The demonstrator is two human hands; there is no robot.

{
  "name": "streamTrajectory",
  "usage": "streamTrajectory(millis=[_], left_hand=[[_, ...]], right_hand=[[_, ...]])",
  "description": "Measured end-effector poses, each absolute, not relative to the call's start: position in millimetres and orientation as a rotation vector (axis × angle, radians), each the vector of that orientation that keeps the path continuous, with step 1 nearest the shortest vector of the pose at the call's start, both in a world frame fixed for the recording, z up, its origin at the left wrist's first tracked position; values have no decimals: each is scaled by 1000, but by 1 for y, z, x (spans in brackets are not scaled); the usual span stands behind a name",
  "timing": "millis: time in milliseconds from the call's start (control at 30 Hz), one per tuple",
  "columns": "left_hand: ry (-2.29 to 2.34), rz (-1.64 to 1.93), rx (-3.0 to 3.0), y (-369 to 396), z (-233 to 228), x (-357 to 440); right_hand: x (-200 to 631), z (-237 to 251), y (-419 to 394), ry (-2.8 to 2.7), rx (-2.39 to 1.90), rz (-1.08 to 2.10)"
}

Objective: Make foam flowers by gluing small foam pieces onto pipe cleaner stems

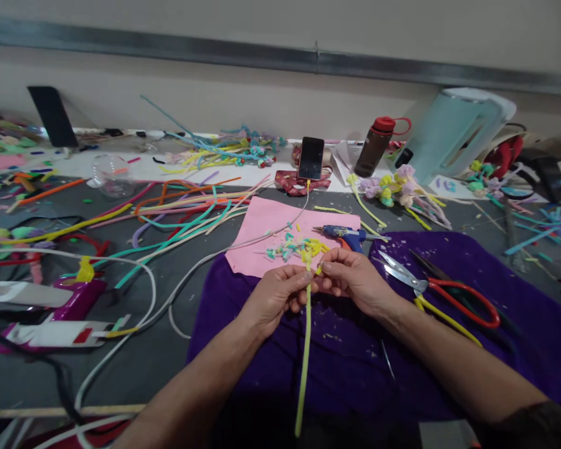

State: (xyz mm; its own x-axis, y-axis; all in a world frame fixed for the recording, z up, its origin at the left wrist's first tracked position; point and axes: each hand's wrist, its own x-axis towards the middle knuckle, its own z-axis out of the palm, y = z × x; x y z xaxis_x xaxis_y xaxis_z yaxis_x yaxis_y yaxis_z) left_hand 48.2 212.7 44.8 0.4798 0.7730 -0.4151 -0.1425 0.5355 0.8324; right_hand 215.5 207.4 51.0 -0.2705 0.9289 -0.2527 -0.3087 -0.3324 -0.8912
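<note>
A person's two bare hands work over a bench (pixel 135 383), and the left hand (pixel 277 294) has its grip pinched closed, thumb against fingers, around a pale yellow fuzzy stem (pixel 303 355) near its upper end. The stem's long axis runs nearly straight toward the wearer: a short, brighter yellow tip points away just beyond the grip, and the long tail reaches back below it, its free end slanting slightly left. The right hand (pixel 358 280), just right of that tip, has its thumb and forefinger nearly together on what looks like a small yellow piece (pixel 318 270), partly hidden by the fingers. Directly beyond both grips, a pink sheet (pixel 252 249) carries a scatter of yellow and teal snippets (pixel 287 249), crowding the stem's tip. A blue glue gun (pixel 353 237) lies close beyond the right grip, and a pale cable (pixel 243 244) crosses the sheet to the left. Right of the grips, open scissors (pixel 418 285) rest on purple cloth (pixel 252 374); well left lie loose coloured stems (pixel 180 239). Farther beyond stand a phone (pixel 311 159) and a red-capped bottle (pixel 373 149).
</note>
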Motion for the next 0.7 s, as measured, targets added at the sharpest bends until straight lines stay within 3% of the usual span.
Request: streamTrajectory(millis=[533, 700], left_hand=[[986, 685, 875, 209, 47, 54], [1000, 669, 881, 209, 47, 53]], right_hand=[[213, 50, 205, -1061, -1063, 1653], [229, 50, 219, -1078, -1157, 1474]])
